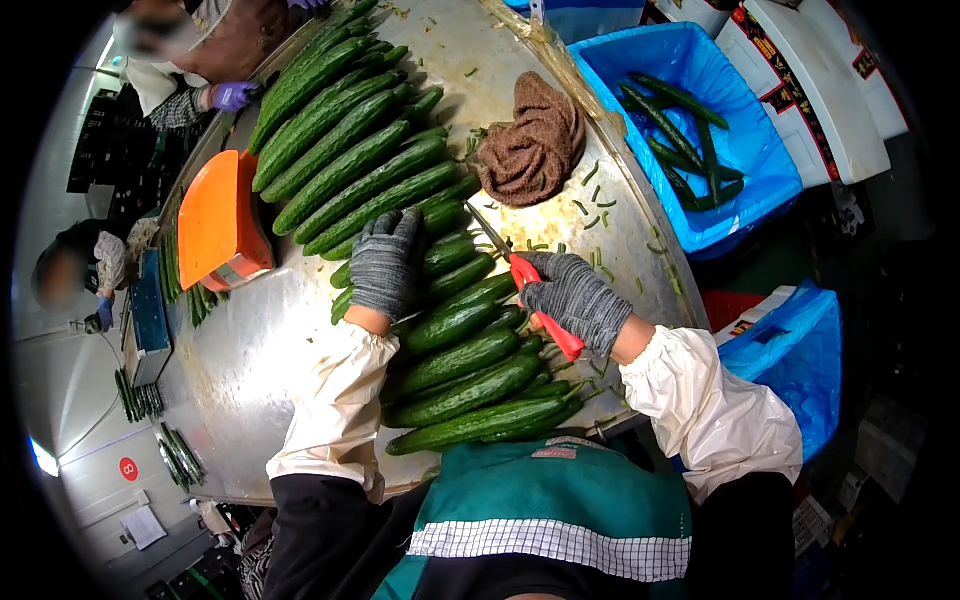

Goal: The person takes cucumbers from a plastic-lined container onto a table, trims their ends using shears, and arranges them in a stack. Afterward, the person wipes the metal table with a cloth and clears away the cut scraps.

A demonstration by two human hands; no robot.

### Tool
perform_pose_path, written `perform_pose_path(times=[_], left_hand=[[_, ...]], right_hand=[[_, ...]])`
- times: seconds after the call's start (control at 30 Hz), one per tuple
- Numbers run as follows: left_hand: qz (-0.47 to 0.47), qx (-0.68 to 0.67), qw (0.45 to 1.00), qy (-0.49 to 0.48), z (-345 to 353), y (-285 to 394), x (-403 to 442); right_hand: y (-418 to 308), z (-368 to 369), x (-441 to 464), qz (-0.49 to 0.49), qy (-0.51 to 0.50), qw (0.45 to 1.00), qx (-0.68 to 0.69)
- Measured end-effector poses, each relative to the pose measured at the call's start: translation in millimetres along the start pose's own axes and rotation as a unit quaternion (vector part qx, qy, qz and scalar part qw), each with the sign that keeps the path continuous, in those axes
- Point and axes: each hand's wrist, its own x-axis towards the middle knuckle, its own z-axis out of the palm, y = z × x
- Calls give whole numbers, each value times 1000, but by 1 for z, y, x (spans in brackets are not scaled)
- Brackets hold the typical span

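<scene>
A person in gray gloves stands at a metal table [250, 385], with a long row of cucumbers [465, 352] laid side by side between and beyond the two hands, all slanting much the same way, so that their stem ends point toward the right-hand side, probably to keep those ends within easy reach of the blades. The left hand [384, 264] lies palm down across the middle of the row, seemingly to steady the cucumbers; its fingers reach forward together, but its underside is hidden, so one cannot tell whether it grasps a cucumber or only presses on it. The right hand [580, 302] is closed around the red handles of a pair of scissors [565, 340], its grip firm, the tip pointing forward and left beside the cucumber ends, which looks like a handy angle for working along that edge. Small green scraps [594, 222] lie scattered on this side of the table, near a crumpled brown cloth [530, 145]. Past the table edge, a blue-lined bin [640, 58] holds several cucumbers, perhaps set there to keep them apart from the row, while an orange tray [212, 220] stands to the left of the row
</scene>
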Motion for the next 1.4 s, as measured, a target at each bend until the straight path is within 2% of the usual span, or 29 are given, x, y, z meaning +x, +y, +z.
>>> perform_pose_path(times=[0.03, 0.1, 0.23, 0.3, 0.37, 0.5, 0.57, 0.63, 0.83, 0.93, 1.03, 1.07, 1.17, 1.23, 1.33, 1.4], left_hand=[[1, -5, 1000, 4, 0, 0, 0], [2, -10, 1000, 9, 1, 0, 0], [12, -27, 999, 44, -1, 0, -5], [22, -43, 997, 63, -4, 2, -7], [94, -71, 991, 60, -13, 4, -10], [154, -64, 986, 28, -17, 6, -16], [139, -72, 987, 22, -16, 7, -19], [139, -81, 987, 27, -17, 8, -18], [160, -89, 982, 46, -18, 8, -18], [164, -79, 981, 64, -13, 6, -20], [160, -71, 982, 68, -14, 7, -21], [159, -72, 982, 69, -12, 6, -21], [149, -70, 984, 72, -6, 5, -23], [155, -71, 982, 80, -6, 3, -24], [162, -71, 980, 96, -7, 5, -23], [159, -72, 980, 98, -7, 5, -23]], right_hand=[[4, 0, 0, 0, 0, 1000, 0], [13, -3, -1, -64, 15, 997, 46], [5, -23, -27, -46, -47, 992, 110], [2, -28, -32, 8, -87, 996, 13], [6, -29, -32, 12, -86, 996, 16], [1, -28, -26, 7, -91, 994, -61], [-4, -27, -20, -3, -91, 992, -83], [-14, -27, -14, 39, -102, 984, -138], [-43, -31, 0, 94, -119, 976, -154], [-57, -26, 7, 110, -118, 959, -231], [-66, -17, 7, 105, -114, 952, -265], [-65, -15, 12, 68, -116, 928, -346], [-67, -12, 15, 79, -114, 917, -373], [-69, -13, 19, 27, -140, 884, -445], [-79, -7, 16, 136, -117, 923, -340], [-83, -4, 16, 126, -124, 914, -365]])
